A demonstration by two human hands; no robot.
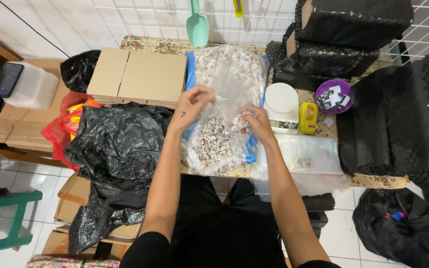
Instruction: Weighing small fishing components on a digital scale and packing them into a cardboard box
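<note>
1. Spillage looks the biggest risk: the large clear bag of speckled beans (219,99) lies open on the table (378,181), right at the near edge, and a tug could likely send its contents to the floor.
2. Grip comes next: the left hand (190,101) and right hand (255,120) each pinch the thin clear plastic sheet (229,94) above the beans; uneven pulling might tear it.
3. Clutter follows: the white scale (281,106) sits just beside the right hand and could be knocked.
4. Least, the yellow tape measure (308,117) near the scale may get nudged.
</note>
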